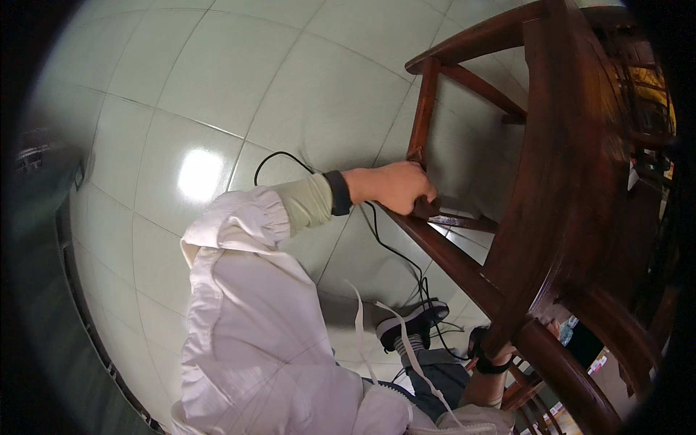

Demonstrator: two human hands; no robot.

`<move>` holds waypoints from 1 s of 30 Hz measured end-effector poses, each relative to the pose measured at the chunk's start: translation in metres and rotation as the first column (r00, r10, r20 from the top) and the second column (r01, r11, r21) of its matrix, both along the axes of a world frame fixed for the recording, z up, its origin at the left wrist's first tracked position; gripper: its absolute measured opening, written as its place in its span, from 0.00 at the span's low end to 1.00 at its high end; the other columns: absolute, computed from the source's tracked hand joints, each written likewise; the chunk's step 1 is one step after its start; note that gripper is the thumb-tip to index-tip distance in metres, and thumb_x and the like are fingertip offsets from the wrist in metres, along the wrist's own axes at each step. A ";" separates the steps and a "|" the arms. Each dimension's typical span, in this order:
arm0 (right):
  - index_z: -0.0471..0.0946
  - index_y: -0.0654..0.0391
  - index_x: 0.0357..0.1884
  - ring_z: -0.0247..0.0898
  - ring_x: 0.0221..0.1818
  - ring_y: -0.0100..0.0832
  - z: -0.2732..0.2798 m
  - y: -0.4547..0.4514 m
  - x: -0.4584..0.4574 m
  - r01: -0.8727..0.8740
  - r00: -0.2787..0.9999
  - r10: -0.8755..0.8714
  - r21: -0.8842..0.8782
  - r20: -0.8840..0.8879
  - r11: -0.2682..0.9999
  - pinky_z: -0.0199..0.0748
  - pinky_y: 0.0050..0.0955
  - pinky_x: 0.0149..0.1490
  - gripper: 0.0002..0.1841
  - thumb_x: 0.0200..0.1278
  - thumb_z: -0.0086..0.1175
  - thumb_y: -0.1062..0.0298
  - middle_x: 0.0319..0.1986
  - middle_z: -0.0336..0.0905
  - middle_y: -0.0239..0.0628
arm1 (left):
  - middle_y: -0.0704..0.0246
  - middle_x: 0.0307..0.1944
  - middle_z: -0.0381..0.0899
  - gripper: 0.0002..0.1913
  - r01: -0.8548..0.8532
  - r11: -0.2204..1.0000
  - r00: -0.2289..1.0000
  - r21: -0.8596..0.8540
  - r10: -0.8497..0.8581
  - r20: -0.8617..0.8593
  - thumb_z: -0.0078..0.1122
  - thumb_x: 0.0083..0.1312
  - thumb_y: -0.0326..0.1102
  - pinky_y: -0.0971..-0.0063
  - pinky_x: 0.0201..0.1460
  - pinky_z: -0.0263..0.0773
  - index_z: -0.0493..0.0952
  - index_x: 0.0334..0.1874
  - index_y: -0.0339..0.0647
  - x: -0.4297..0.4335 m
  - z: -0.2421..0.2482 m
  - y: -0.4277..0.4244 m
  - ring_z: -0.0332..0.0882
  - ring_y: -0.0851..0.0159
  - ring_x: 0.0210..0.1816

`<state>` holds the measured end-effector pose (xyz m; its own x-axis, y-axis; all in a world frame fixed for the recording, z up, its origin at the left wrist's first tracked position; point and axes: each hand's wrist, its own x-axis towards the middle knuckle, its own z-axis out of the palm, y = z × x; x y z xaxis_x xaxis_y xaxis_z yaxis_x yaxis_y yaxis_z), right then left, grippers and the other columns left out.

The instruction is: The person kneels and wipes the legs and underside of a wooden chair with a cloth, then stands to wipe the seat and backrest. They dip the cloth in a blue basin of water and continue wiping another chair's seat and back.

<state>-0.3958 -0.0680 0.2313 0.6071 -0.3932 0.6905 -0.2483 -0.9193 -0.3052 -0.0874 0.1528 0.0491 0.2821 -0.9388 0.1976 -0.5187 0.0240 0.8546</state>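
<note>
A dark reddish-brown wooden chair (565,163) fills the right side, tilted, with its legs and stretchers towards the middle. My left hand (394,187) is closed around the end of one chair leg, and its fingers hide part of the wood. A black band circles that wrist. Lower right, my right hand (504,354) grips the chair's frame near a joint. Wood covers most of this hand, though fingertips show on the far side. Black straps cross its wrist.
A thin black cable (399,253) snakes across the pale floor tiles (321,103), passing under my left wrist and by my dark shoe (413,322). Dark furniture (49,293) lines the left edge. More wooden furniture (647,103) stands beyond the chair.
</note>
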 end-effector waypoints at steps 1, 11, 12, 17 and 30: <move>0.61 0.65 0.57 0.66 0.51 0.36 -0.001 0.000 0.001 -0.009 1.000 0.009 -0.003 -0.003 1.000 0.66 0.33 0.57 0.22 0.64 0.51 0.69 0.50 0.65 0.47 | 0.56 0.34 0.81 0.18 -0.075 0.996 0.987 -0.057 0.065 -0.148 0.59 0.40 0.25 0.59 0.43 0.71 0.78 0.37 0.36 0.003 -0.003 0.006 0.77 0.46 0.40; 0.61 0.65 0.58 0.66 0.51 0.37 -0.006 -0.001 0.006 -0.029 1.000 0.029 0.001 0.004 1.000 0.66 0.34 0.58 0.23 0.64 0.52 0.69 0.51 0.64 0.48 | 0.68 0.44 0.77 0.27 -0.269 0.948 0.070 0.172 0.197 -0.978 0.47 0.42 0.17 0.75 0.32 0.71 0.70 0.50 0.43 0.022 -0.055 0.085 0.76 0.66 0.35; 0.60 0.65 0.58 0.66 0.52 0.38 -0.006 0.000 0.007 -0.031 0.999 0.031 0.000 0.005 1.000 0.66 0.34 0.58 0.23 0.64 0.52 0.69 0.51 0.64 0.48 | 0.66 0.44 0.76 0.27 -0.247 0.947 0.066 0.204 0.226 -0.972 0.48 0.44 0.18 0.75 0.31 0.71 0.69 0.50 0.43 0.017 -0.059 0.083 0.76 0.67 0.34; 0.60 0.65 0.58 0.65 0.52 0.38 -0.006 -0.003 0.008 -0.053 0.999 0.053 -0.017 -0.009 0.998 0.66 0.35 0.58 0.23 0.63 0.52 0.69 0.52 0.63 0.48 | 0.68 0.41 0.73 0.27 -0.279 0.896 0.022 0.346 0.367 -0.930 0.50 0.48 0.22 0.78 0.27 0.66 0.67 0.56 0.43 -0.005 -0.068 0.059 0.74 0.70 0.35; 0.59 0.65 0.59 0.65 0.53 0.39 0.002 -0.001 0.016 -0.062 0.997 0.060 -0.053 -0.041 0.997 0.65 0.36 0.59 0.25 0.63 0.53 0.70 0.53 0.62 0.49 | 0.62 0.47 0.76 0.24 0.103 0.992 0.625 0.073 -0.007 -0.780 0.53 0.66 0.35 0.70 0.52 0.69 0.63 0.65 0.40 -0.038 -0.077 0.022 0.72 0.62 0.47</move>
<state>-0.3803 -0.0688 0.2331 0.6560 -0.3170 0.6850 -0.2018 -0.9481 -0.2456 -0.1252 0.1750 -0.0277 0.2326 -0.9582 -0.1663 0.3390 -0.0804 0.9374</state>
